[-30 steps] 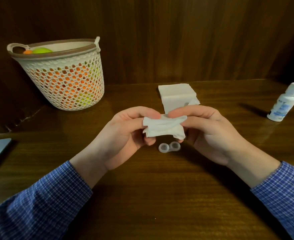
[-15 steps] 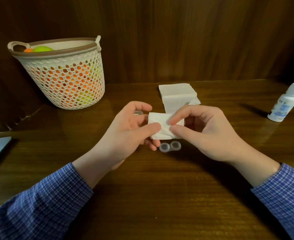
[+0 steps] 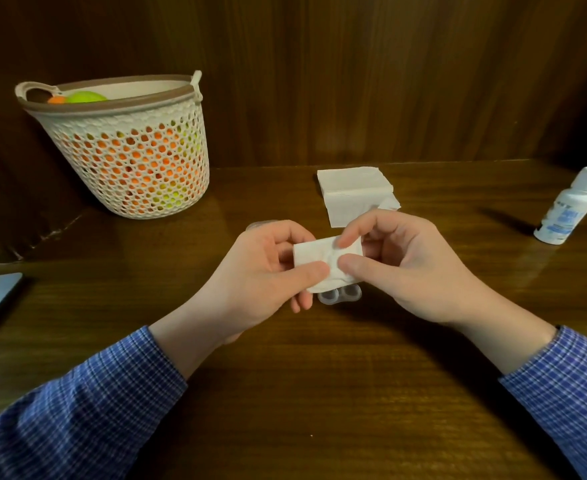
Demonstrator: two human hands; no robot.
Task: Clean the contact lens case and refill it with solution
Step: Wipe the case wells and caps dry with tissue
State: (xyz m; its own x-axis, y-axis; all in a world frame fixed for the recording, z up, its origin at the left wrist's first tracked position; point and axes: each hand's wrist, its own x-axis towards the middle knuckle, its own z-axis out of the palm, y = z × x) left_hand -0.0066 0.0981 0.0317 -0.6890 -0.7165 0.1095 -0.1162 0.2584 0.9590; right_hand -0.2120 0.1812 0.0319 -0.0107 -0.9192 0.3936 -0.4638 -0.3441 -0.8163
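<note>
Dark wood desk (image 3: 319, 393), panelled wall behind. Your left hand (image 3: 264, 282) and right hand (image 3: 399, 268) both pinch a folded tissue (image 3: 323, 259) just above the open contact lens case (image 3: 340, 295), which sits on the desk. Wiping looks not yet begun. Solution bottle (image 3: 569, 209) stands capped, far right, so refill remains.
</note>
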